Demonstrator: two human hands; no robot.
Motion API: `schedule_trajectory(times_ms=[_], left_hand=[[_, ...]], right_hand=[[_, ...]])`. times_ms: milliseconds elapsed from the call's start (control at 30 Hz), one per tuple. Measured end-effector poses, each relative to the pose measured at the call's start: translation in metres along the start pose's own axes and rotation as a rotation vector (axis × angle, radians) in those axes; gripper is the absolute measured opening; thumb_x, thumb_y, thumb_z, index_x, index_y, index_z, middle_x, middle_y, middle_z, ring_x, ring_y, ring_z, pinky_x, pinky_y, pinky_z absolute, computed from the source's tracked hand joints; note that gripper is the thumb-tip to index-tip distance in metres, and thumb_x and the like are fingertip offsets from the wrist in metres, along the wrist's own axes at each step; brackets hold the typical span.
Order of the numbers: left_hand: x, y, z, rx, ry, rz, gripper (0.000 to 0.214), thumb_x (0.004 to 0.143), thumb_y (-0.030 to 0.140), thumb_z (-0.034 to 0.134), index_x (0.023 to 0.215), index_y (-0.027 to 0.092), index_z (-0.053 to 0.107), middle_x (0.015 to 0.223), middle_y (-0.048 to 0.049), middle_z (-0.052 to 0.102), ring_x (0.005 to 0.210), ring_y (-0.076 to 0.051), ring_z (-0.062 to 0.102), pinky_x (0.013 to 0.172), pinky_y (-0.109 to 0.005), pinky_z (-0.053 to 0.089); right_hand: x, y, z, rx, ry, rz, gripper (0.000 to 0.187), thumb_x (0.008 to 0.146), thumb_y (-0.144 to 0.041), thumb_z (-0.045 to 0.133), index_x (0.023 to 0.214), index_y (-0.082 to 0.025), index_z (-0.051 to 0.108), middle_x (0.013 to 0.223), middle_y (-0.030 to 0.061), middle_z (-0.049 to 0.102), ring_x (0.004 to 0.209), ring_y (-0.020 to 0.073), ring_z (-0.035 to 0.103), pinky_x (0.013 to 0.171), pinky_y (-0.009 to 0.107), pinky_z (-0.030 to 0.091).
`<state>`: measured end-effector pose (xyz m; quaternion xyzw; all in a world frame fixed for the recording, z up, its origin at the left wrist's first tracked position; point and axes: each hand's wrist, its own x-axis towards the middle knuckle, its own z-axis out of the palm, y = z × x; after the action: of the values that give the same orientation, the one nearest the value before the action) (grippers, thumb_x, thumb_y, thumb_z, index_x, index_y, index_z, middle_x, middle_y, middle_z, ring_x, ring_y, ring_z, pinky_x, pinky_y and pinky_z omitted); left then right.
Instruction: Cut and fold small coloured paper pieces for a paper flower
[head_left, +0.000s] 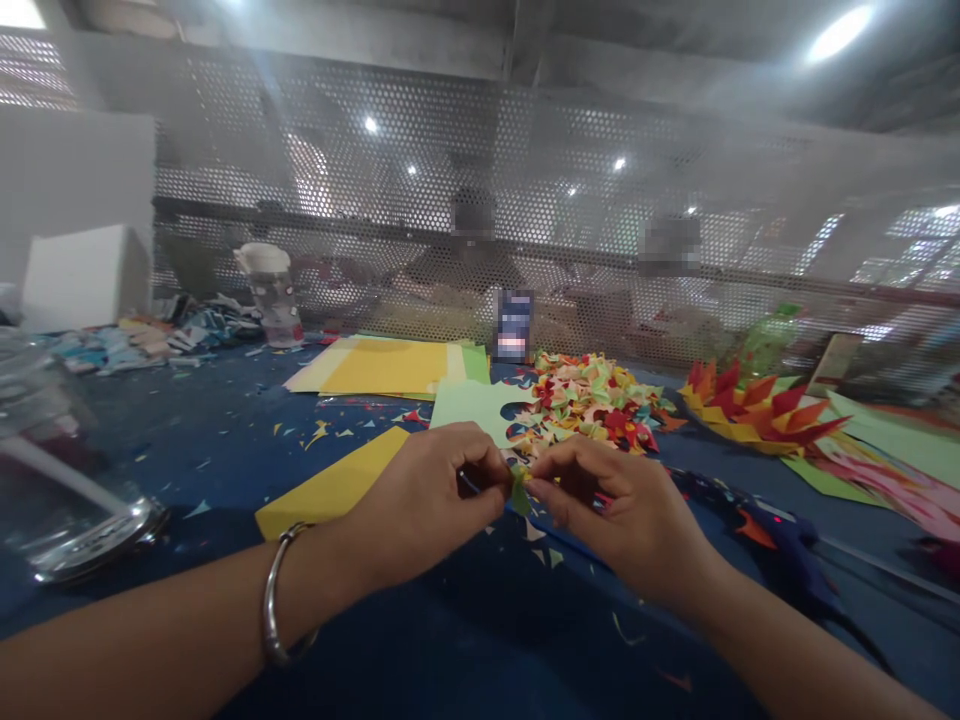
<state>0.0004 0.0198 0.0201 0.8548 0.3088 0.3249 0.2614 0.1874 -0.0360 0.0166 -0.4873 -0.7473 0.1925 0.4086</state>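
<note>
Both hands meet low in the middle of the view, over the blue cloth-covered table (225, 420). Between them is 1 small green folded paper piece (519, 492). The left hand (427, 495) is closed in a pinch on its 9 o'clock side. The right hand (611, 505) is closed in a pinch on its 3 o'clock side. The fingertips of the 2 hands almost touch each other, so neither hand is nearer to the piece than the other. The piece looks like it stands up and down, from 12 o'clock to 6 o'clock, but it is tiny and partly hidden by the fingers. It is held just above the table, not lying on it.

A silver metal bangle (274, 600) sits on the left wrist. Just past the left hand, at 10 o'clock from the piece, lies a flat yellow paper sheet (330, 485). At 12 o'clock lies a pale green paper sheet with a round cut-out (469, 405). Touching that sheet, at 1 o'clock, is a heap of small folded paper bits in red, yellow and green (592, 400).

Farther off at 2 o'clock is a spiky red, orange and yellow paper flower (750, 410). At 11 o'clock is a stack of big yellow paper sheets (390, 365), and past it a clear plastic bottle with a white lid (274, 290). Little paper scraps are all over the table. A grey metal screen full of round holes (525, 200) stands at the back, with people sitting behind it.
</note>
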Motion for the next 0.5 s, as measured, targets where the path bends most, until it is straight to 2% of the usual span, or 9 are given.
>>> schedule_trajectory(times_ms=[233,500], left_hand=[[-0.0004,-0.0008,-0.0004,0.011,0.010,-0.042,0.007,0.070,0.015,0.054,0.071,0.018,0.061,0.070,0.0022,0.060,0.062,-0.010,0.054,0.057,-0.022,0.041],[-0.0027,0.0005,0.0003,0.031,0.038,0.019,0.009,0.072,0.013,0.054,0.069,0.019,0.060,0.072,0.0012,0.060,0.067,-0.011,0.055,0.061,-0.023,0.042]], right_hand=[[0.0002,-0.0012,0.0008,0.005,-0.020,0.011,0.009,0.082,-0.022,0.059,0.091,-0.022,0.059,0.073,-0.0029,0.057,0.057,0.0085,0.050,0.049,0.021,0.040],[0.0007,-0.0030,0.0002,-0.010,-0.021,0.016,0.006,0.083,-0.020,0.056,0.088,-0.021,0.058,0.069,-0.0029,0.055,0.056,0.0091,0.048,0.050,0.023,0.039]])
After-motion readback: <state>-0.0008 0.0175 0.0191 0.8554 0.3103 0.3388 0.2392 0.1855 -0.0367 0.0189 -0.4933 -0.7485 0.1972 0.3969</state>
